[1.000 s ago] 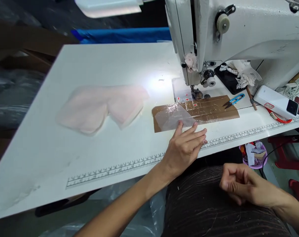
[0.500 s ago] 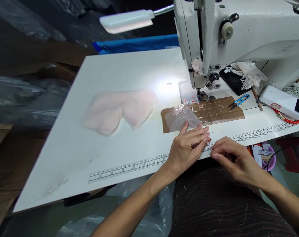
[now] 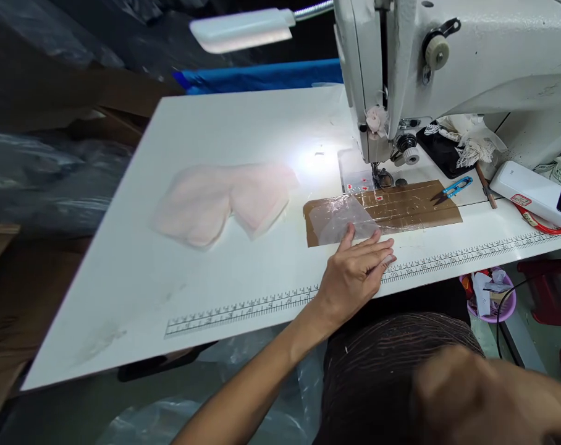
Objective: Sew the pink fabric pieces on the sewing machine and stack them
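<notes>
My left hand (image 3: 354, 272) lies with its fingers stretched out at the near edge of a sheer whitish fabric piece (image 3: 338, 221). That fabric rests on a brown taped strip (image 3: 414, 207) in front of the sewing machine's (image 3: 484, 49) presser foot. Low at the right, over my lap, my right hand (image 3: 451, 383) is smeared by motion, and its fingers cannot be made out. Blue thread snips (image 3: 454, 188) lie on the strip's right end. Pale pink fabric pieces (image 3: 206, 201) lie on the white table (image 3: 136, 266) to the left.
A lit lamp (image 3: 241, 29) hangs over the table's back. A white device (image 3: 531, 191), a brown stick (image 3: 485, 185) and lace scraps (image 3: 475, 142) sit at the right. A printed ruler (image 3: 243, 309) runs along the front edge. Below stands a purple bin (image 3: 506, 306).
My right hand has left the table's front edge and moved down toward me over my lap. My left hand keeps its place on the fabric. The view has shifted slightly.
</notes>
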Available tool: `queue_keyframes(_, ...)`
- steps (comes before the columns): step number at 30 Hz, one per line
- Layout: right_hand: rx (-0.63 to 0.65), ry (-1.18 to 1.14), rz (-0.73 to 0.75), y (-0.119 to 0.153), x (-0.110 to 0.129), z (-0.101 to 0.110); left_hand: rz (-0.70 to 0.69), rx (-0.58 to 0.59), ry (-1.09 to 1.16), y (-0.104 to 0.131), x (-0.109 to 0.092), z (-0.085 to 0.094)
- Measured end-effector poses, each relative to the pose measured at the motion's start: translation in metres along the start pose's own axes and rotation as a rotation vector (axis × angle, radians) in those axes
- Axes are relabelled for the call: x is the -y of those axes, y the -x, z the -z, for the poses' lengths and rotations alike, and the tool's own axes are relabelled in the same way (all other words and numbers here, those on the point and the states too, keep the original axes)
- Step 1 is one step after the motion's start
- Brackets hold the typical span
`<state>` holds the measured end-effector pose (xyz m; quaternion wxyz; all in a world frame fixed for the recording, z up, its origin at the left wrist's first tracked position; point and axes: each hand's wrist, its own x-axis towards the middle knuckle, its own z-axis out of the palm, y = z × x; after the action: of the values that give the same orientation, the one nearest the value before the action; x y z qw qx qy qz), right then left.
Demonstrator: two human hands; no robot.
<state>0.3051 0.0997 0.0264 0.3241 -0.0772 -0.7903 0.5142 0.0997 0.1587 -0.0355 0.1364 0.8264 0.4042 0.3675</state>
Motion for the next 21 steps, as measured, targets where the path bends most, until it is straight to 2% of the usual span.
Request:
queue_keyframes(1, 0.081, -0.018, -0.006, 0.003, 0.006, 0.003, 0.000, -0.003, -0.001, 0.000, 0.000, 0.000)
queue_keyframes(2, 0.113, 0.027, -0.079, 0.005, 0.009, 0.007, 0.004, -0.002, 0.000, 0.000, 0.000, 0.000)
queue_keyframes(4, -0.007, 0.277, -0.303, 0.006, 0.004, 0.016, 0.013, 0.003, 0.005, -0.001, -0.001, 0.001)
queue_keyframes(6, -0.204, 0.531, -0.421, 0.003, -0.012, 0.024, 0.021, 0.010, 0.011, -0.001, -0.001, 0.002)
queue_keyframes(9, -0.353, 0.766, -0.405, -0.003, -0.039, 0.036, -0.018, 0.007, -0.018, -0.001, -0.002, 0.002)
queue_keyframes(12, -0.341, 1.105, -0.358, -0.005, -0.053, 0.053, -0.122, -0.026, -0.109, 0.002, -0.009, 0.001)
queue_keyframes(14, -0.323, 1.259, -0.388, -0.005, -0.056, 0.069, -0.196, -0.026, -0.161, 0.005, -0.016, 0.002)
queue_keyframes(17, -0.365, 1.368, -0.505, -0.002, -0.054, 0.092, -0.240, 0.003, -0.189, 0.010, -0.021, 0.009)
queue_keyframes(21, -0.368, 1.422, -0.616, -0.004, -0.050, 0.113, -0.235, -0.057, -0.248, 0.005, -0.006, 0.031)
